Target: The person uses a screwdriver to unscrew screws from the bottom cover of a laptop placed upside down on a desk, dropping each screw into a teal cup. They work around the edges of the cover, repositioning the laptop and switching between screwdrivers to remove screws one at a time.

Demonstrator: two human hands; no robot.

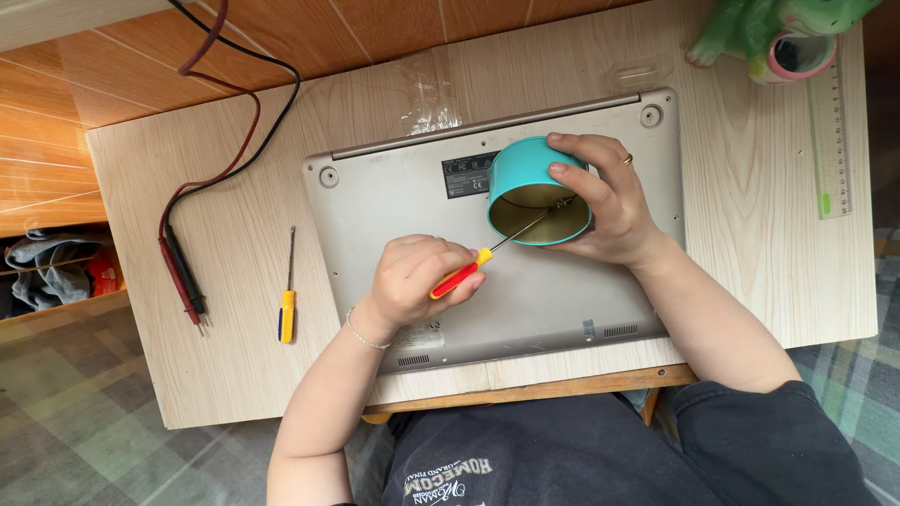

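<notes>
Two hands work over a silver laptop (525, 272) that lies bottom-up on a pale wooden table (750, 281). The left hand (412, 281) has its fingers curled shut around the red-and-yellow handle of a small screwdriver (469, 272). The thin shaft runs up and to the right, and its tip sits inside the mouth of a teal tin (536, 192).

The right hand (609, 201) grips the teal tin from the far side, fingers wrapped over the wall, and holds it tilted on its side above the upper middle of the laptop base. The open end faces the camera. The inside looks brass-coloured; whether anything lies in it cannot be told.

Step in hand, as a judgement: the screwdriver tip is passing between the tin and the laptop base, either dropping off or picking up a small fastener. A screw on the tip is too small to confirm. The next move calls for a steady tin, a slow withdrawal of the tip along the shaft line, and care not to scrape the wall.

Nearby items:
- A second screwdriver (288, 300) with a yellow-and-blue handle lies left of the laptop.
- Red and black test probes (183, 276) with their leads lie further left.
- A green ceramic figure (759, 28) and a clear ruler (830, 141) sit at the right edge.
</notes>
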